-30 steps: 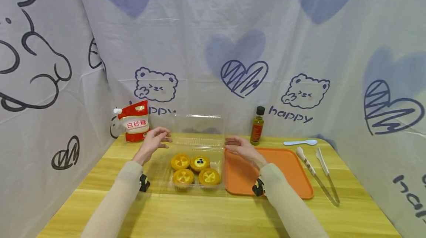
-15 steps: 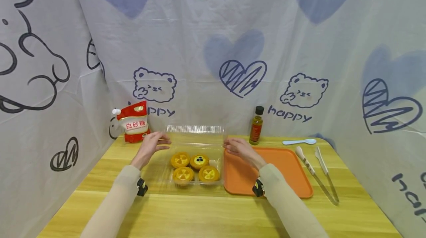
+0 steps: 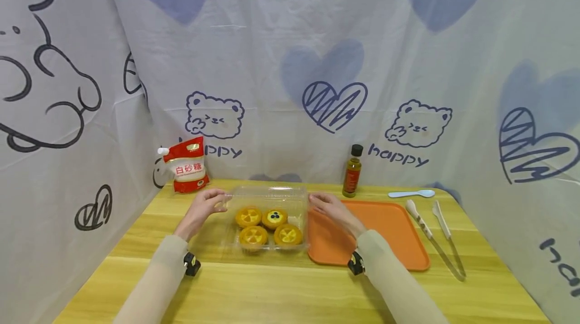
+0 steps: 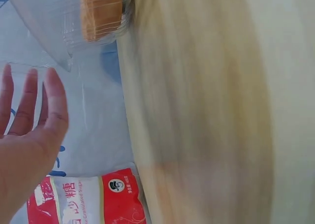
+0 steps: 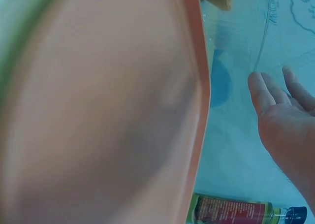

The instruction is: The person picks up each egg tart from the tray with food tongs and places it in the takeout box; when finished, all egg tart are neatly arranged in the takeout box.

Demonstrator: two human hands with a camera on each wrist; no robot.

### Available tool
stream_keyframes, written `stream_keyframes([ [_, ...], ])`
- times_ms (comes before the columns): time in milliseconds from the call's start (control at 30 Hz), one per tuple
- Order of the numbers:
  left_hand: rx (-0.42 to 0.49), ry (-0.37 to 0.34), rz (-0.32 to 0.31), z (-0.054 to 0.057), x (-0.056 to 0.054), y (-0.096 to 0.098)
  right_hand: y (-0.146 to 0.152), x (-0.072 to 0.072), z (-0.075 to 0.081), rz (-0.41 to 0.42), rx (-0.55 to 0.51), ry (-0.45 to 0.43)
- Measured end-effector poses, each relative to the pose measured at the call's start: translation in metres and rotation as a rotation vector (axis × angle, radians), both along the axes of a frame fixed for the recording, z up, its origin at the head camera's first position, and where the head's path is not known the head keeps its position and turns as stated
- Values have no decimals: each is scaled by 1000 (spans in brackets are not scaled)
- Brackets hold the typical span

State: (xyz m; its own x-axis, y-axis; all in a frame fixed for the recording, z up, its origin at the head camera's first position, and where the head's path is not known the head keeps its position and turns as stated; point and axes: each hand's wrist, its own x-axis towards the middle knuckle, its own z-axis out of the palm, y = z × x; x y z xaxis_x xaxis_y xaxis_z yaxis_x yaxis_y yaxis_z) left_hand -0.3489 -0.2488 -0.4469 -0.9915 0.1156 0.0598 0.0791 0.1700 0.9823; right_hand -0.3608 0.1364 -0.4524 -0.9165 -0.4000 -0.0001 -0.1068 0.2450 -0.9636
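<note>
A clear plastic hinged box (image 3: 267, 249) stands on the table with several tarts (image 3: 252, 237) inside. One tart (image 3: 274, 218) has dark berries on top; the others carry yellow, wedge-shaped pieces. Its transparent lid (image 3: 272, 191) is low at the back, its exact angle hard to read. My left hand (image 3: 204, 210) is at the lid's left side, fingers extended in the left wrist view, fingertips at the lid's edge. On the opposite side, my right hand (image 3: 334, 209) has its fingertips against the lid's edge (image 5: 256, 61), fingers mostly straight. Neither hand visibly grips the plastic.
An orange tray (image 3: 385, 233) lies right of the box, under my right forearm. Tongs (image 3: 441, 243) and a pale blue spoon (image 3: 411, 193) lie farther right. A bottle of yellowish liquid (image 3: 351, 173) stands behind the tray. Left at the back is a red-and-white sugar bag (image 3: 188, 167).
The lid stood nearly upright one second ago; its upper edge has since come down in the head view. Both hands have lowered slightly alongside it. The tarts stay in the box.
</note>
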Motion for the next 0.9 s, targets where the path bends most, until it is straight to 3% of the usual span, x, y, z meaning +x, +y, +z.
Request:
stream_keyframes([
  [167,-95,11,-14,-2,8,-2,-2,12,-6,-37,10,51],
  [400,-169,7,-43,4,22,-4,-5,22,-6,-19,7,99],
  [600,-197,-54,-125,9,38,-5,-2,36,-3,35,-9,37],
  [900,-196,-103,-208,9,53,-8,0,59,-7,82,-81,-62],
])
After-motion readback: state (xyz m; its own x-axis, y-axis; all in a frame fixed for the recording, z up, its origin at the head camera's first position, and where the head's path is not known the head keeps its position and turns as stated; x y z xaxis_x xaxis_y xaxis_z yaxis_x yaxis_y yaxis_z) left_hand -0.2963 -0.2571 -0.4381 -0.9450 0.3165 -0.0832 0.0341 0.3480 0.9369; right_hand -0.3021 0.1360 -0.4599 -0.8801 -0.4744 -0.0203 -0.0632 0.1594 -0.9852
